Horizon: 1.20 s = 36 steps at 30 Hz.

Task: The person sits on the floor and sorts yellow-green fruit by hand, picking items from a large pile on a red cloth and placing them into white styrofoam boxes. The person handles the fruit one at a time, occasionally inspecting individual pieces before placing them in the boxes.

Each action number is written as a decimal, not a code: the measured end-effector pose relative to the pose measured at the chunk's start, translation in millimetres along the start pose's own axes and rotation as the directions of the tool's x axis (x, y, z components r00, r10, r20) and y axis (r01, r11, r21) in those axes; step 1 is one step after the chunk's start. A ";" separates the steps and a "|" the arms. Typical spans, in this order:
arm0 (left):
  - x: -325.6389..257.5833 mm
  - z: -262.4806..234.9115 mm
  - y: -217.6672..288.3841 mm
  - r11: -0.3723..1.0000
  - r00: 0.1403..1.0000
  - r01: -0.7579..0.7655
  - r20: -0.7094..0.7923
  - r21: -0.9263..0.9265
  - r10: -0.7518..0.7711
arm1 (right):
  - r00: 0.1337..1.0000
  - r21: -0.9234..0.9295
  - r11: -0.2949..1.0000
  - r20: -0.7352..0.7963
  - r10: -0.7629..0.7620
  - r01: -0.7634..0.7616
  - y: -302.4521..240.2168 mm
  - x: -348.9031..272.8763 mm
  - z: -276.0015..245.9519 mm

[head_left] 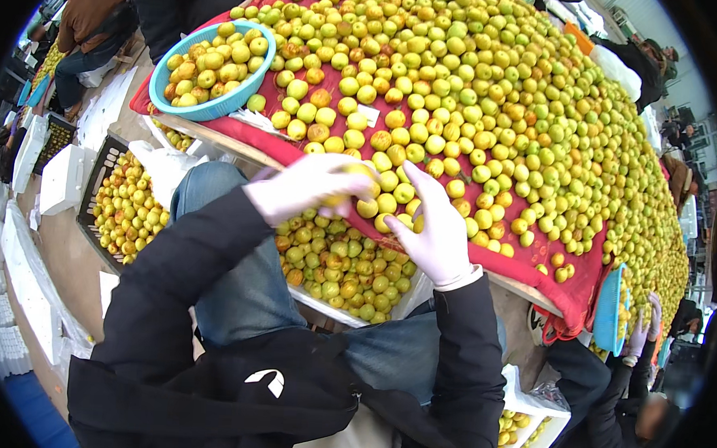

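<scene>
My left hand grips a yellow-green fruit; right hand lies open on the pile (red-clothed surface). I'd pick singly, gently, avoiding bruises.

Head camera, close, looking down at fruit table.

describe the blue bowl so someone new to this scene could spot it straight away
Start at the big red-covered table heaped with yellow-green fruit. Go to its upper left corner, above the left hand. The bowl sits there: round, light blue, full of fruit, the only container standing on the cloth.
</scene>
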<state>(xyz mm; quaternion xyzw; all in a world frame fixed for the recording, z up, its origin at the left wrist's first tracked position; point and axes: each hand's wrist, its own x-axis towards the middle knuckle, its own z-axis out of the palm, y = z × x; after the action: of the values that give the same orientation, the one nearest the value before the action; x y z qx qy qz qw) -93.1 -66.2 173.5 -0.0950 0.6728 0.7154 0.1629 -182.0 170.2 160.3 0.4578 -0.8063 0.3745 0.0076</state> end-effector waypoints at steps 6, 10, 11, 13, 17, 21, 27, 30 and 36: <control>-149.5 -167.4 -64.9 0.782 0.700 -0.531 -0.689 -0.327 0.188 | 0.942 0.234 0.923 -0.068 0.328 -0.305 23.4 -9.5 -9.0; -237.3 -232.7 -124.1 0.213 0.441 -0.841 -0.858 -0.497 -0.263 | 0.916 0.314 0.873 -0.023 0.401 -0.374 28.3 -8.7 -0.5; -240.1 -230.2 -133.8 0.212 0.491 -0.817 -0.840 -0.536 -0.232 | 0.914 0.363 0.853 -0.014 0.406 -0.373 27.1 -8.2 1.4; -233.0 -209.5 -133.2 0.250 0.532 -0.775 -0.813 -0.580 -0.236 | 0.897 0.448 0.800 0.012 0.441 -0.399 22.2 -7.4 4.5; -169.2 -118.2 -78.2 0.620 0.757 -0.590 -0.622 -0.517 0.201 | 0.939 0.534 0.812 -0.089 0.331 -0.235 3.9 -12.0 12.0; -83.1 -14.2 -41.6 0.841 0.999 -0.006 0.026 -0.542 0.023 | 0.978 0.413 0.909 -0.157 0.134 -0.058 -15.8 -20.9 21.2; -9.6 70.6 -73.4 0.636 0.952 0.303 0.249 -0.709 -0.176 | 0.988 0.198 0.968 -0.028 -0.149 0.152 -29.7 -26.7 28.5; -5.4 54.7 -66.2 0.692 0.974 0.202 0.219 -0.693 -0.065 | 0.980 0.186 0.965 -0.107 -0.167 0.185 -25.3 -23.9 23.1; 1.6 -80.4 -6.5 0.799 0.691 -0.206 -0.493 0.565 0.528 | 0.978 0.143 0.985 -0.198 -0.067 0.097 -8.3 -19.7 4.4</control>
<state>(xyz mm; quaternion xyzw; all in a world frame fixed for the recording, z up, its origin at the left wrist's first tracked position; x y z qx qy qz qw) -98.9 -145.6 160.7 -0.1450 0.8434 0.4750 -0.2052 -162.9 179.4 155.2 0.4516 -0.7514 0.4766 0.0663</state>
